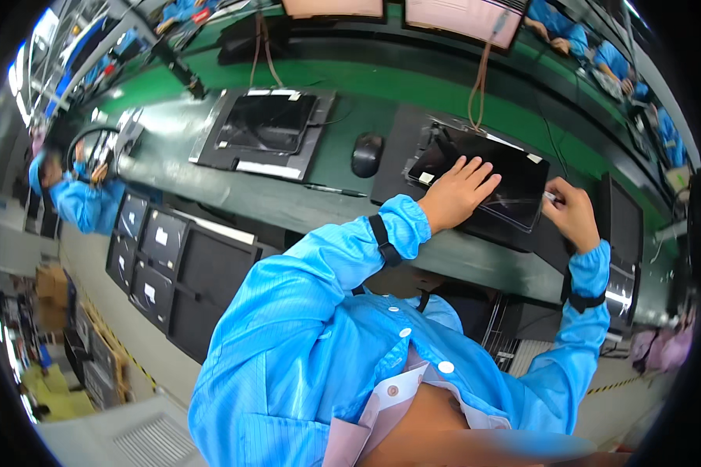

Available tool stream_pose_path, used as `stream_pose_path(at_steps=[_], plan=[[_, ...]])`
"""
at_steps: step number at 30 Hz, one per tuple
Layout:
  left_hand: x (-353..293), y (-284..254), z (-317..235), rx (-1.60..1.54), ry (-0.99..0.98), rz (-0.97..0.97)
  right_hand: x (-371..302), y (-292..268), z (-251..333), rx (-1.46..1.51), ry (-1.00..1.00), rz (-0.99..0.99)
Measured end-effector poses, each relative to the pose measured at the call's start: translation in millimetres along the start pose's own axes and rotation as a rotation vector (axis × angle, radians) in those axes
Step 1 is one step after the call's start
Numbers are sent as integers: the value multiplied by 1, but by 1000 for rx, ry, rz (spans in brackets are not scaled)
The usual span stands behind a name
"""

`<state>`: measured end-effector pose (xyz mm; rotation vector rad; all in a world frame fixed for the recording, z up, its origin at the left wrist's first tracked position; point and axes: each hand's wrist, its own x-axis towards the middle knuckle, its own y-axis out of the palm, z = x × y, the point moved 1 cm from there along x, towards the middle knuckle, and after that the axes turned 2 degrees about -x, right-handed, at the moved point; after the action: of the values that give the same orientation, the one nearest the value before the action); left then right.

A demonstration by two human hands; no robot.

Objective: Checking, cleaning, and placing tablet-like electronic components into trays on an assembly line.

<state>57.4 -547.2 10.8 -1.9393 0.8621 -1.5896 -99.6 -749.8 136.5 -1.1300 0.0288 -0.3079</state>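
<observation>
Apparently, the glossy black, glass-like rectangular panel (519,185) right of the frame's centre, under the flat, spread left hand (461,193), is light, stiff and fragile (best held by opposite edges), the right hand (572,215) pinching a small whitish piece (551,198).

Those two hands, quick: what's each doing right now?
Left hand: open, resting on the black tablet.
Right hand: closed, pinching a small whitish piece beside the tablet.

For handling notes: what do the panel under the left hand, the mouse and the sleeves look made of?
Panel: glossy black, probably glass or plastic; it shows reflections.
Mouse: likely hard plastic, dark; rounded shell with soft highlights.
Sleeves: thin blue fabric, perhaps synthetic; creases and slight sheen.
</observation>
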Motion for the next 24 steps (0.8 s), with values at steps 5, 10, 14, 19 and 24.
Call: stream_pose_path(at_steps=[5,10,14,19,24], plan=[[-24,-100,-16,167,-28,-126,-16,17,57,42,-47,-250],[-99,-213,8,201,-220,-147,7,40,130,-186,-148,-187],[-187,-285,6,-570,-885,-592,36,114,159,-277,-533,-235],[-267,-290,11,-1325,-1174,-1142,66,246,223,-249,-563,-217],[-306,-281,-4,-1429,-1256,-1307,76,258,227,-294,-494,-28]])
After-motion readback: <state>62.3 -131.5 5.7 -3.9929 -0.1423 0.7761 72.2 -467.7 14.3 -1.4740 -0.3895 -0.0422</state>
